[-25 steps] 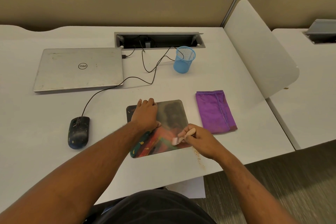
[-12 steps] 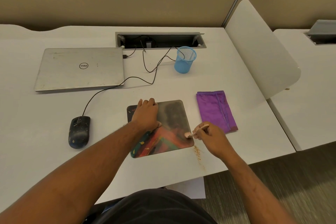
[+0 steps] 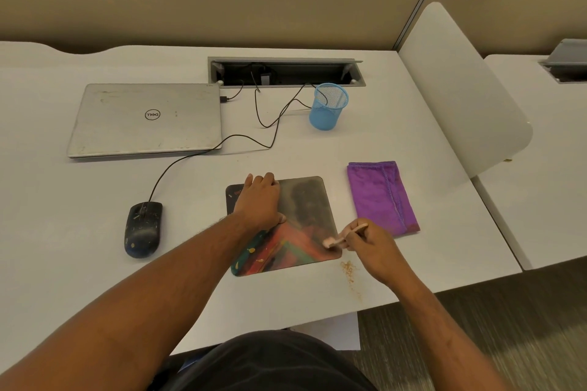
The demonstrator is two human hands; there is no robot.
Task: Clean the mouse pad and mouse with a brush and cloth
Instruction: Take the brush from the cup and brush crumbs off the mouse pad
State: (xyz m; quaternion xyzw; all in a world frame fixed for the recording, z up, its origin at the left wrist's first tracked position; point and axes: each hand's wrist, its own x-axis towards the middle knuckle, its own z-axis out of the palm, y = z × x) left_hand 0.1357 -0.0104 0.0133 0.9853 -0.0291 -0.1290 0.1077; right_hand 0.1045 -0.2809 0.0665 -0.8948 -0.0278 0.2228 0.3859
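A colourful, dusty mouse pad (image 3: 301,225) lies on the white desk (image 3: 95,232) in front of me. My left hand (image 3: 259,200) rests flat on the pad's left half, fingers apart. My right hand (image 3: 373,247) grips a small pink brush (image 3: 341,236), whose bristles touch the pad's right edge near the front corner. Brown crumbs (image 3: 349,270) lie on the desk just off that corner. A dirty black wired mouse (image 3: 143,228) sits to the left of the pad. A folded purple cloth (image 3: 381,197) lies to the right of the pad.
A closed silver laptop (image 3: 146,119) lies at the back left, its cables running to an open cable tray (image 3: 286,71). A blue mesh cup (image 3: 328,106) stands behind the pad. A white divider panel (image 3: 460,89) borders the desk's right side. The desk's front edge is near.
The right hand swept the brush from inside the pad's lower right part out to its right edge, then slid slightly toward the front corner. The left hand stayed in place.
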